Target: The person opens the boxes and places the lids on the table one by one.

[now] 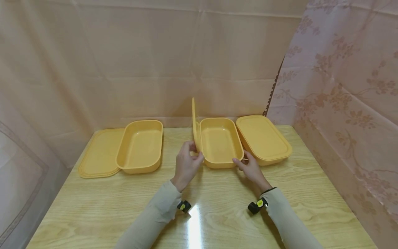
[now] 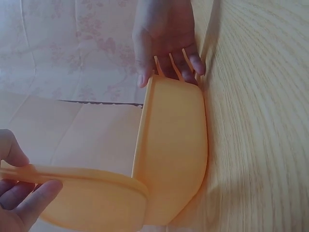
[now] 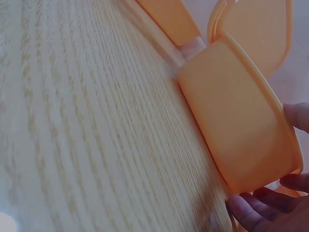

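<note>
Three yellow boxes on a bench

Three yellow boxes stand on the wooden bench [image 1: 93,207]. At far right a closed box [image 1: 264,138] wears its lid; at far left an open box [image 1: 141,145] overlaps a flat lid [image 1: 99,154]. Between them sits the middle box [image 1: 220,141], open, with its lifted lid [image 1: 196,128] standing nearly upright on its left edge. The left hand [image 1: 186,164] pinches that lid's near corner between thumb and fingers. The right hand [image 1: 250,167] lies with relaxed fingers touching the middle box's near right corner.
</note>
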A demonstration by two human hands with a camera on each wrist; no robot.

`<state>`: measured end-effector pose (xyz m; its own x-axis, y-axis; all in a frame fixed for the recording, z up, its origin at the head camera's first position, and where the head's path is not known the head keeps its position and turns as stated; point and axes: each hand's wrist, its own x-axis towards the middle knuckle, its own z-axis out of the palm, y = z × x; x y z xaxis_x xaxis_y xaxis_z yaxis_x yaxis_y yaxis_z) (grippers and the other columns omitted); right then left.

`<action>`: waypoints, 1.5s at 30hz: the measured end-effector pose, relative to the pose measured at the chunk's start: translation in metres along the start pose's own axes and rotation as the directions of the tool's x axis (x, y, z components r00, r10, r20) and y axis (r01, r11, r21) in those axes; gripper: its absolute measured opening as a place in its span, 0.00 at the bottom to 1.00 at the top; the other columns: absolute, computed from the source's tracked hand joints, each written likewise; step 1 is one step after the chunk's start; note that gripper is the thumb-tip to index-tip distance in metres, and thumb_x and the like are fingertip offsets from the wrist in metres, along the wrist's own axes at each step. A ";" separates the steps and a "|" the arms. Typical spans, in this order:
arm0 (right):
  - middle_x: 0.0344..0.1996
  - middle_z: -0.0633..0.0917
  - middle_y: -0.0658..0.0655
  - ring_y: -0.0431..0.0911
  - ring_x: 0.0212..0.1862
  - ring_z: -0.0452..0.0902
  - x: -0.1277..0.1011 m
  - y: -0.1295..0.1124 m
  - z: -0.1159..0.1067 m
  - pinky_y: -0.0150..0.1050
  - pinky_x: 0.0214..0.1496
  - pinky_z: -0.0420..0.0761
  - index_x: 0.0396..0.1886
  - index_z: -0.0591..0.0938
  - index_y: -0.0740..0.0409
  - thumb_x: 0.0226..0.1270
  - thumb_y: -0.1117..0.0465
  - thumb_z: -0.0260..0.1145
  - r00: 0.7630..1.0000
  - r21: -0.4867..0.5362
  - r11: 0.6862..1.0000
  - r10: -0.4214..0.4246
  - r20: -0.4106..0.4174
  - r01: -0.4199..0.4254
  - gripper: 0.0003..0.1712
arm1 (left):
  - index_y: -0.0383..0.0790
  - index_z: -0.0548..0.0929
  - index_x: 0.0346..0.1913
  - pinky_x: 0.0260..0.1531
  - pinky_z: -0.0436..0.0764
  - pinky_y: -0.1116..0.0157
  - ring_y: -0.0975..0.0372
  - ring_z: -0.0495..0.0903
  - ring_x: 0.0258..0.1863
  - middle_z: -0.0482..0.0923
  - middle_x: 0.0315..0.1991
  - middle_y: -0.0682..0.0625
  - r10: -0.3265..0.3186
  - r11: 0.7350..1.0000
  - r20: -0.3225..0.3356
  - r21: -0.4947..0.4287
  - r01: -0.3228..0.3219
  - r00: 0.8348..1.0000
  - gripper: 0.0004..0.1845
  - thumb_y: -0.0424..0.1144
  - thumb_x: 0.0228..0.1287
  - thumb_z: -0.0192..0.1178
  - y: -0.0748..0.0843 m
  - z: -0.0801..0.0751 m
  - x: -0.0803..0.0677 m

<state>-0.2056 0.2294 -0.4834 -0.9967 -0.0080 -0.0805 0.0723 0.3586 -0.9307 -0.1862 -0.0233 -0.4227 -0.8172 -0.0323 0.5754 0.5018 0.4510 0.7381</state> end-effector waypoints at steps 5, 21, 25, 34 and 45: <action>0.57 0.76 0.67 0.38 0.46 0.77 -0.002 -0.001 0.000 0.32 0.44 0.81 0.69 0.64 0.66 0.70 0.54 0.63 1.000 -0.004 1.000 -0.013 -0.001 0.013 0.34 | 0.30 0.75 0.43 0.26 0.84 0.71 0.48 0.84 0.31 0.79 0.34 0.39 -0.019 1.000 -0.008 -0.018 0.019 1.000 0.14 0.26 0.52 0.61 -0.002 -0.001 -0.001; 0.61 0.73 0.70 0.48 0.53 0.77 -0.001 0.001 -0.001 0.35 0.46 0.81 0.72 0.61 0.66 0.70 0.54 0.63 1.000 -0.008 1.000 -0.008 -0.002 0.008 0.37 | 0.30 0.75 0.43 0.25 0.84 0.71 0.50 0.84 0.30 0.79 0.34 0.39 -0.053 0.997 -0.021 -0.060 0.052 0.998 0.13 0.26 0.52 0.61 -0.009 -0.002 -0.005; 0.61 0.74 0.69 0.43 0.49 0.78 0.000 0.001 -0.001 0.35 0.46 0.81 0.71 0.62 0.66 0.71 0.54 0.62 1.000 -0.006 1.000 0.001 -0.002 -0.001 0.36 | 0.30 0.75 0.43 0.26 0.84 0.71 0.51 0.84 0.30 0.79 0.34 0.39 -0.072 0.995 -0.029 -0.069 0.070 0.997 0.13 0.26 0.52 0.61 -0.009 -0.002 -0.005; 0.60 0.74 0.70 0.51 0.55 0.77 -0.001 0.002 -0.001 0.35 0.46 0.81 0.71 0.62 0.66 0.70 0.53 0.63 1.000 -0.013 1.000 -0.006 -0.010 0.005 0.37 | 0.29 0.75 0.43 0.28 0.85 0.70 0.50 0.83 0.33 0.79 0.35 0.38 -0.088 0.991 -0.050 -0.101 0.083 0.995 0.14 0.25 0.52 0.60 -0.012 -0.002 -0.007; 0.59 0.75 0.70 0.53 0.55 0.78 -0.001 0.001 -0.002 0.37 0.47 0.82 0.71 0.62 0.65 0.70 0.51 0.63 1.000 -0.021 1.000 -0.018 -0.015 0.018 0.38 | 0.28 0.74 0.44 0.29 0.85 0.70 0.49 0.83 0.35 0.79 0.36 0.37 -0.109 0.988 -0.069 -0.117 0.100 0.992 0.14 0.23 0.53 0.60 -0.014 -0.002 -0.009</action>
<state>-0.2045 0.2314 -0.4837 -0.9983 -0.0003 -0.0578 0.0535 0.3775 -0.9245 -0.1853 -0.0310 -0.4371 -0.8453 -0.1428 0.5149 0.4474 0.3376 0.8281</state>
